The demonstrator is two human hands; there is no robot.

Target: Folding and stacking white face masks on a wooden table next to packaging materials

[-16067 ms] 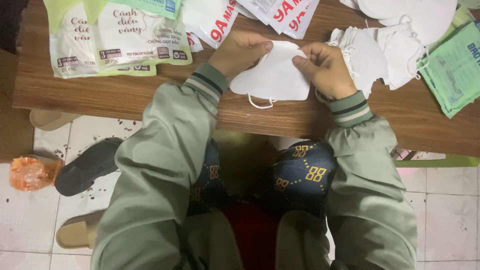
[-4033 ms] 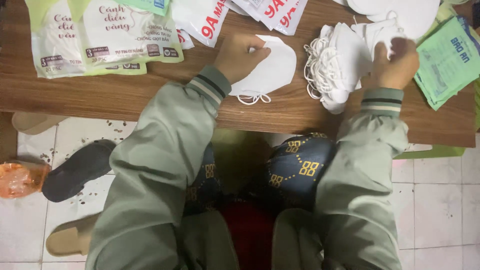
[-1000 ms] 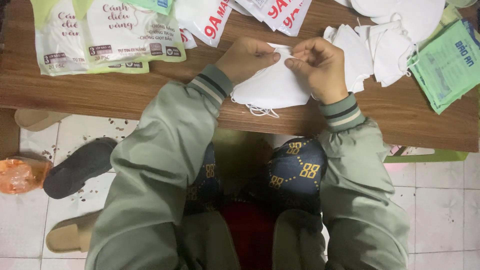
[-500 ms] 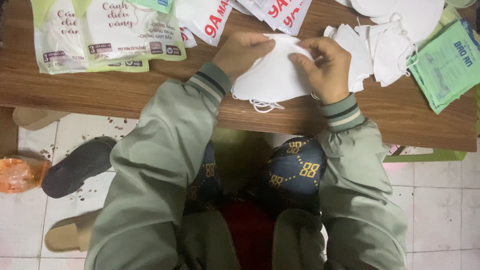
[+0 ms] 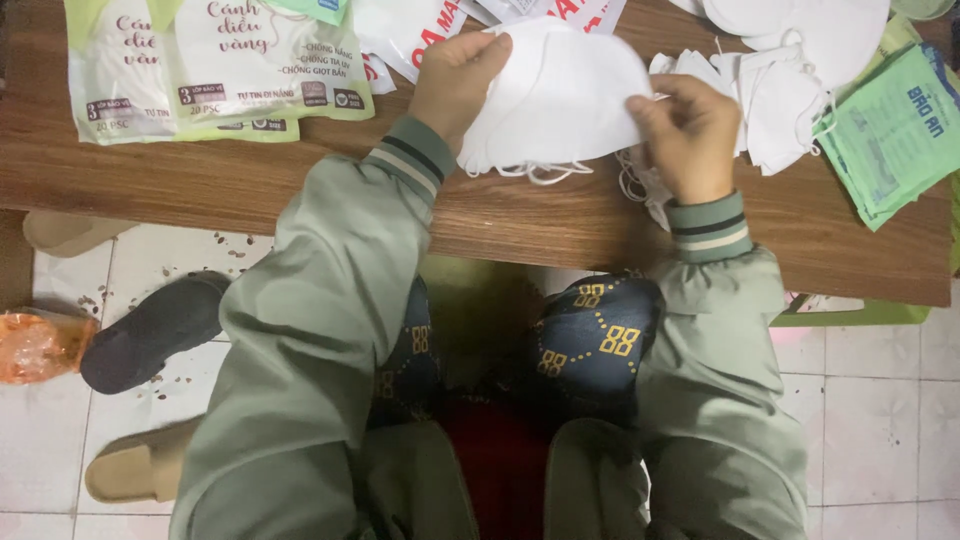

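Both hands hold a stack of white folded face masks (image 5: 560,100) just above the wooden table (image 5: 300,190). My left hand (image 5: 455,80) grips the stack's left edge. On the right edge my right hand (image 5: 690,125) pinches it, with the white ear loops hanging below. More loose white masks (image 5: 775,95) lie in a pile right of my right hand.
Printed green-and-white bags (image 5: 215,65) lie at the table's far left, red-and-white bags (image 5: 420,35) behind the hands, green packets (image 5: 890,130) at the right edge. On the tiled floor are a dark slipper (image 5: 150,335), a beige slipper (image 5: 135,470) and an orange bag (image 5: 40,345).
The mask stack has been lifted slightly and squared between both hands. Four seconds ago my right hand was at the loose pile on the right; it has come back to the stack.
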